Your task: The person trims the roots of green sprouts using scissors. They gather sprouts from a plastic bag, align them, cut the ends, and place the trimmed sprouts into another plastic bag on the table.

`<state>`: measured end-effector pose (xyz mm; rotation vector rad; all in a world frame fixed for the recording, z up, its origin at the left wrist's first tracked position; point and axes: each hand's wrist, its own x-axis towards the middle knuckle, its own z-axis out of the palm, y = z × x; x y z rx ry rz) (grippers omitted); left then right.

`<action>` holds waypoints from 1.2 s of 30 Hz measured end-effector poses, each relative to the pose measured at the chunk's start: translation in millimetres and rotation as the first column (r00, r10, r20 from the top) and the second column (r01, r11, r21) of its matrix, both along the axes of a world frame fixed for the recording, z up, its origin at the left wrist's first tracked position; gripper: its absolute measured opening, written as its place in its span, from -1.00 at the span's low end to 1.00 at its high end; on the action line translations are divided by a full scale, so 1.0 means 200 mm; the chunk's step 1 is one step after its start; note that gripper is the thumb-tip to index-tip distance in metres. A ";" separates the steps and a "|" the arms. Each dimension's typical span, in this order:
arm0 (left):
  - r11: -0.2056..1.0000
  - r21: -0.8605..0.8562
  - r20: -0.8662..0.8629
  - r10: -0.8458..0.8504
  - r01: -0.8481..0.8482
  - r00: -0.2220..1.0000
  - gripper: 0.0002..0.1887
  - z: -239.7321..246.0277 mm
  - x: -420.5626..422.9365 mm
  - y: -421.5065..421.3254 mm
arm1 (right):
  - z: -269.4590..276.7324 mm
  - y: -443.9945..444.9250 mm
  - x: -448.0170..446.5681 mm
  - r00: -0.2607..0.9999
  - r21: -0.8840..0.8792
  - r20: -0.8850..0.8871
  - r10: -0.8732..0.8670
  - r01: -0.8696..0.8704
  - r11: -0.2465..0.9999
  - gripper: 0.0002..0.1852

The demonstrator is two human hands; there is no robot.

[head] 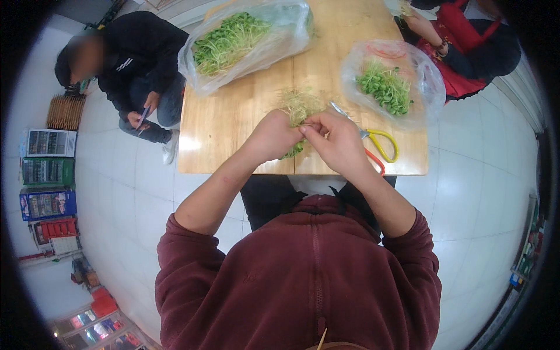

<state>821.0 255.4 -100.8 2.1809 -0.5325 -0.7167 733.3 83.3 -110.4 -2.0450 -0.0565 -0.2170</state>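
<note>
My left hand (pixel 275 136) is closed around a bunch of sprouts, whose green leaves (pixel 294 151) poke out below it towards the table's front edge. Pale, tangled root ends (pixel 299 103) spread on the far side of both hands. The fingertips of my right hand (pixel 334 136) pinch at the stems beside the left hand. Scissors with one yellow and one red handle (pixel 396 146) lie on the wooden table (pixel 232 131), partly hidden by my right hand and wrist. To the right, a clear plastic bag (pixel 431 83) carries a small heap of green sprouts (pixel 387 89).
A larger clear plastic bag (pixel 280 52) with many sprouts (pixel 232 41) lies at the back left. One person (pixel 140 57) crouches left of the table, holding a flat object. Another person (pixel 459 52) sits at the back right, a hand above the table's edge.
</note>
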 end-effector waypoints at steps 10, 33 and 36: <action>0.999 -0.010 -0.091 0.047 -0.048 0.995 -0.64 0.05 -0.03 0.09 | -0.14 -0.20 0.01 0.959 0.081 0.039 -0.282 0.278 0.957 -0.85; 0.959 0.025 0.040 -0.284 0.283 0.958 -0.62 0.08 -0.08 0.07 | 0.00 -0.11 -0.03 0.981 0.219 0.028 0.194 -0.196 0.956 -0.43; 0.904 0.073 0.032 -0.425 0.422 0.905 -0.64 0.07 -0.05 0.04 | -0.01 -0.04 0.03 0.955 0.131 0.150 0.256 -0.276 0.952 -0.55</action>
